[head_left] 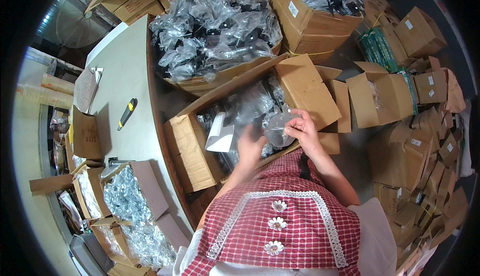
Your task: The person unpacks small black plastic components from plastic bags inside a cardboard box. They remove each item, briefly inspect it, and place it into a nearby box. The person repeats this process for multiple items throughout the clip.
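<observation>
Both my hands are over an open cardboard box (pixel 192 148) that holds items in clear plastic bags (pixel 250 101). My right hand (pixel 305 130) is closed, thumb and fingers pinching the edge of a clear plastic bag (pixel 276 130). What is inside this bag cannot be made out. My left hand (pixel 251 146) is just left of the bag, smeared by motion. Something dark shows at its fingertips, and whether it grips this is unclear. A curled white paper sheet (pixel 220 136) lies on the box contents beside my left hand.
A large box heaped with bagged black parts (pixel 220 31) stands beyond, with another full box (pixel 310 31) to its right. On the grey table (pixel 125 71) at left lies a yellow-black utility knife (pixel 128 114). Boxes of bagged silvery parts (pixel 130 196) sit nearer. Cardboard boxes (pixel 400 161) pile up at right.
</observation>
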### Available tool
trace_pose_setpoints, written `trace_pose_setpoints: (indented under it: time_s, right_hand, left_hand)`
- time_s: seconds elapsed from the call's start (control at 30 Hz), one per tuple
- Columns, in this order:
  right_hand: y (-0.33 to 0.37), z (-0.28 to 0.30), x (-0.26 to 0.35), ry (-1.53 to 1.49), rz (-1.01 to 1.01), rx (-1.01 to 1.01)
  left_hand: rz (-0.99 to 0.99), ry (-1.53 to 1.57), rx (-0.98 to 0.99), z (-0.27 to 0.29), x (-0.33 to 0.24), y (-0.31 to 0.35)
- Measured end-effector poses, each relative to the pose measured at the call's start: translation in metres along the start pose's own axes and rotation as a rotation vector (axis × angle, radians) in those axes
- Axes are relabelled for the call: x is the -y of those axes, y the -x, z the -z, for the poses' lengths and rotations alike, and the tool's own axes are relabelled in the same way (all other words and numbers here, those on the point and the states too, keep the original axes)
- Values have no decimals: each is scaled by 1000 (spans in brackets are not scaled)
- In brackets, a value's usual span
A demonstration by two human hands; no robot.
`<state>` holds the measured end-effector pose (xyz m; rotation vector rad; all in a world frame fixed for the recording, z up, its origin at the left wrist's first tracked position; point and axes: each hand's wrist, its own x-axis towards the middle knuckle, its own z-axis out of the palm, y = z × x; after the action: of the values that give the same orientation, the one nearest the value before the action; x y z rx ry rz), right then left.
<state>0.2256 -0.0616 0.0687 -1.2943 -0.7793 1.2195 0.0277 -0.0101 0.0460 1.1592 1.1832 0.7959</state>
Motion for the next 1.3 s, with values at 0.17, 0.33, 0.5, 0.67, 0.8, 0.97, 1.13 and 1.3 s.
trace_pose_setpoints:
  time_s: [0.17,0.33,0.5,0.67,0.8,0.97,1.13,1.3]
  right_hand:
    - [4,-8,10,350,200,-61]
    - [8,-19,15,616,314,-39]
    - [5,-24,14,491,268,30]
    - [4,-20,9,264,127,0]
    - [3,-16,4,299,144,-27]
    - [2,-14,4,261,127,-39]
    - [2,-17,11,395,225,-84]
    - [7,-22,22,502,293,-48]
  left_hand:
    - [144,361,-134,9,-28,4]
    - [-77,1113,-6,21,-77,15]
    - [-91,1064,77,18,-86,9]
    - [-68,1061,186,0,-70,10]
    - [68,927,223,1,-74,13]
    - [408,638,552,18,-95,21]
    - [689,246,743,20,-102,20]
    - [702,162,876,24,-89,14]
